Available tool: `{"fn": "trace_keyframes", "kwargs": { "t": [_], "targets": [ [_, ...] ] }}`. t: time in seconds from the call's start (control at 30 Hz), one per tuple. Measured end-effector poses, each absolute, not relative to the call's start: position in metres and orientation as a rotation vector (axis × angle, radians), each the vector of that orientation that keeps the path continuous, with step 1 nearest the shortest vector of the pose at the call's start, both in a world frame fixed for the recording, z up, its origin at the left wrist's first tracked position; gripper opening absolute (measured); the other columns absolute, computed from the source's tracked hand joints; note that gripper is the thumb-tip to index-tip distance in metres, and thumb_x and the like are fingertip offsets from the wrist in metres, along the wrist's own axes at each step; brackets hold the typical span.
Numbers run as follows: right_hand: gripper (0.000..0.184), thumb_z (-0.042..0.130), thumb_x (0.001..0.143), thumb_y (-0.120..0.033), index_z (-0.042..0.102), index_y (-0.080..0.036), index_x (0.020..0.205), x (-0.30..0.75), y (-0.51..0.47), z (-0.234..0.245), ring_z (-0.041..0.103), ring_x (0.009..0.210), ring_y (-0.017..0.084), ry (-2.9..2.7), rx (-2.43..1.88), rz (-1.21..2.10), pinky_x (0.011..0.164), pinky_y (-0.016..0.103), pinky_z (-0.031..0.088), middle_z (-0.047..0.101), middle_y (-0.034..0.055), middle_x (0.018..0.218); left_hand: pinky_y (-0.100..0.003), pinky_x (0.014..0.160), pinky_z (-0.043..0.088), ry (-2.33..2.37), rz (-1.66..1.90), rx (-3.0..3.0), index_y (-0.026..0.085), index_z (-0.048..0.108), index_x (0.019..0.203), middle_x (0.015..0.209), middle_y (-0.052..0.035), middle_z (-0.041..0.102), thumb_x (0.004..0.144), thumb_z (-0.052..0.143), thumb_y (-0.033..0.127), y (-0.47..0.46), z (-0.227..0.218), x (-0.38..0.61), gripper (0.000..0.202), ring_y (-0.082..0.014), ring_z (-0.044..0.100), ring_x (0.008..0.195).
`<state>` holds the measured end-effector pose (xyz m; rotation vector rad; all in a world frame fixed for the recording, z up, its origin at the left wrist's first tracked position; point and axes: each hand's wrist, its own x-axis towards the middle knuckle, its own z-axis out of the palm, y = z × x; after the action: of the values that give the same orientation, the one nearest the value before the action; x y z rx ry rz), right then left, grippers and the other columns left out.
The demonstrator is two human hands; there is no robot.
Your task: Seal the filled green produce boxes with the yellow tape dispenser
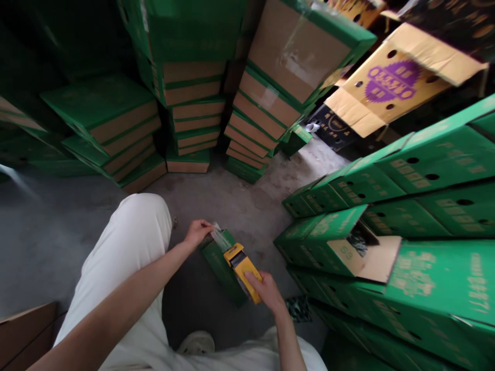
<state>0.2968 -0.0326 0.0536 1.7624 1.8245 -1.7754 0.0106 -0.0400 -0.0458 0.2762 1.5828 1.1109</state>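
Careful: your left hand has its fingers pinched on the clear tape, while your right hand has its fingers wrapped around the yellow tape dispenser above the green box. Slack could let the strip fold onto itself; a tilted dispenser might skew it.

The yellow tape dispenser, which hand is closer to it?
Right. The right hand grips the yellow tape dispenser; the left hand is apart from it, past its front end, holding the clear tape stretched from it.
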Motion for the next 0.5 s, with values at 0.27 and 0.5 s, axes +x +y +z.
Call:
{"fn": "trace_keyframes", "kwargs": {
  "t": [0.27, 0.5],
  "targets": [
    [0.057, 0.057, 0.075, -0.07, 0.065, -0.015, 0.062, 0.268, -0.03, 0.049, 0.057, 0.062, 0.018, 2.073, 1.755, -1.258, 0.05, 0.023, 0.033, 0.06, 0.0034, 0.06, -0.022, 0.064, 0.048, 1.721, 1.15, 0.325, 0.018, 0.063, 0.067, 0.065, -0.0005, 0.065, 0.07, 0.074, 0.025, -0.048, -0.084, -0.004, 0.014, -0.0127, 0.062, 0.064],
    [0.064, 0.048, 0.077, -0.078, 0.065, -0.019, 0.063, 0.239, -0.023, 0.054, 0.063, 0.068, 0.021, 2.035, 1.76, -0.993, 0.056, 0.026, 0.033, 0.068, 0.0112, 0.068, -0.023, 0.065, 0.046, 1.827, 1.113, 0.301, 0.018, 0.064, 0.073, 0.066, -0.001, 0.065, 0.076, 0.069, 0.032, -0.045, -0.108, -0.002, 0.015, -0.0145, 0.063, 0.067]
  ]
}}
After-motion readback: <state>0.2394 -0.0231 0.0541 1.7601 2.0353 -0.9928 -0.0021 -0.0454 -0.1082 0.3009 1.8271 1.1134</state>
